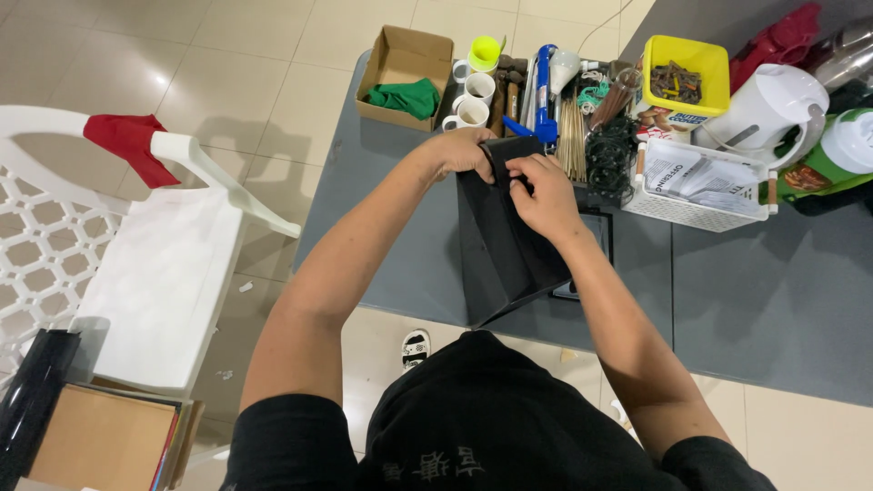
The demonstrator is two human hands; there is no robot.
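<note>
Head view: the grey tabletop (773,300) carries a flat black sheet-like bag (505,245) at centre. The left hand (464,152) and right hand (546,195) pinch its top edge, white mugs (473,100) at twelve o'clock.

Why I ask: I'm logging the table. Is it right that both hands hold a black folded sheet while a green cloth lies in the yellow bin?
Not quite. In the head view, the green cloth lies in the cardboard box, not the yellow bin. Left hand and right hand do hold the black folded sheet.
</note>
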